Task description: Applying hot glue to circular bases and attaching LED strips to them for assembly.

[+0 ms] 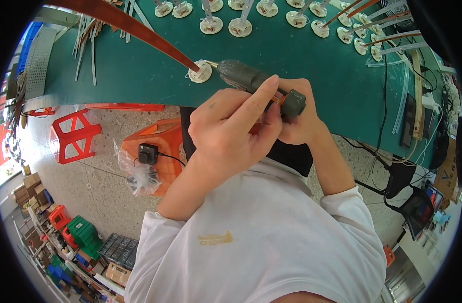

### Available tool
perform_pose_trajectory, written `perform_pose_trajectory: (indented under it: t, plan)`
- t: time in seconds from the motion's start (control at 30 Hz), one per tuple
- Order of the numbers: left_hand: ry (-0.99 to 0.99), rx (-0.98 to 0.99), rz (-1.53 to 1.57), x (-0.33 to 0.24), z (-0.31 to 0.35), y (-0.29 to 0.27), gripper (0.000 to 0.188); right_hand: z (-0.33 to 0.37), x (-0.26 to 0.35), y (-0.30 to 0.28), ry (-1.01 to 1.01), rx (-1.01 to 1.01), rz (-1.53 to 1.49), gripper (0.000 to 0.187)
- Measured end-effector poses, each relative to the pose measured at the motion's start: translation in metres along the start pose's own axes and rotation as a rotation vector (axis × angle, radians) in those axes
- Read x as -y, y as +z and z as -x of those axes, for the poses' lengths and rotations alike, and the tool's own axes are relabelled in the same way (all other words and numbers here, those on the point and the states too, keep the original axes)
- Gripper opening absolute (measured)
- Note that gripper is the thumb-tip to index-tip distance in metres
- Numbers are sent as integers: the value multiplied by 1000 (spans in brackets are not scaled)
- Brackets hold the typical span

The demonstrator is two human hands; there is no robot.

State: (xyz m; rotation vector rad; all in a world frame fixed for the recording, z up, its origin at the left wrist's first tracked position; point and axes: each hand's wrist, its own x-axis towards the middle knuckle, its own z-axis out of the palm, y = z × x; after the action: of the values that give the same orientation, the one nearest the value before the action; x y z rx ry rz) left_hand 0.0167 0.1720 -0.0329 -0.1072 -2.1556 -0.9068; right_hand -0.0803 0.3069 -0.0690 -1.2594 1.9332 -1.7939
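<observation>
A dark glue gun (243, 74) points left over the table edge, its thin metal nozzle at the rim of a round white base (200, 72). From that base a reddish-brown strip (140, 38) rises toward the upper left. My right hand (297, 108) is closed round the gun's grip, mostly hidden behind the gun and my other hand. Across the gun's near side lies my left hand (236, 121), fingers curled in, thumb and forefinger against its rear part. Whether anything small sits in those left fingers is hidden.
The green table (135, 70) carries several more white bases with upright strips (241, 27) along the far side. Loose thin strips (92, 38) lie at far left. Cables (385, 101) and a wooden bar (418, 96) are at right. Red and orange stools (77, 134) stand below left.
</observation>
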Motion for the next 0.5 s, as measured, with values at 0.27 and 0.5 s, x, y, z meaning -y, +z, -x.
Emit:
perform_pose_trajectory:
  t: [0.27, 0.5]
  plan:
    - [11, -42, 41, 3, 15, -9, 46, 2, 2, 15, -21, -18, 16, 19]
    - [-270, -88, -75, -10, 18, -31, 24, 0, 25, 16, 71, 81, 202, 12]
